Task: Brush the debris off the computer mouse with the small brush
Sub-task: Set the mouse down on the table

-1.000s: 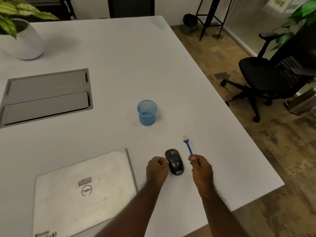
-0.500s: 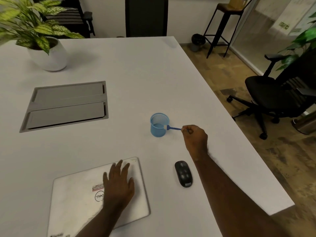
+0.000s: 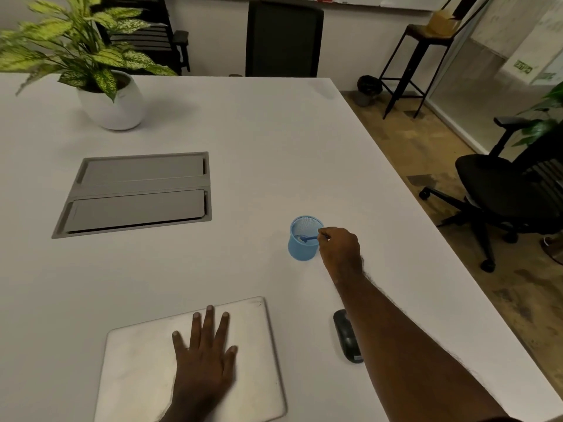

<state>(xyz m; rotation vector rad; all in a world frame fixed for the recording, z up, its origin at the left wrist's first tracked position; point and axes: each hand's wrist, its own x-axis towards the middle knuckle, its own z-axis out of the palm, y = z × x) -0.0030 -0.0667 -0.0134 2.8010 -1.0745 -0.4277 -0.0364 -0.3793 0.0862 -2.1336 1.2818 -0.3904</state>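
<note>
The black computer mouse (image 3: 347,336) lies on the white table (image 3: 249,126) near the front right, partly covered by my right forearm. My right hand (image 3: 339,248) is stretched out beyond it, pinching the handle of the small blue brush (image 3: 308,238). The brush head is inside the blue mesh cup (image 3: 303,248), which stands upright. My left hand (image 3: 202,351) rests flat, fingers spread, on the closed silver laptop (image 3: 137,370) and holds nothing.
A grey cable hatch (image 3: 137,193) is set into the table at left centre. A potted plant (image 3: 106,95) stands at the far left. The table's right edge runs diagonally; a black office chair (image 3: 502,184) and a tall stool (image 3: 417,56) stand on the floor beyond.
My right hand carried the brush from beside the mouse to the blue cup and put its head inside. My left hand left the mouse and settled flat on the laptop.
</note>
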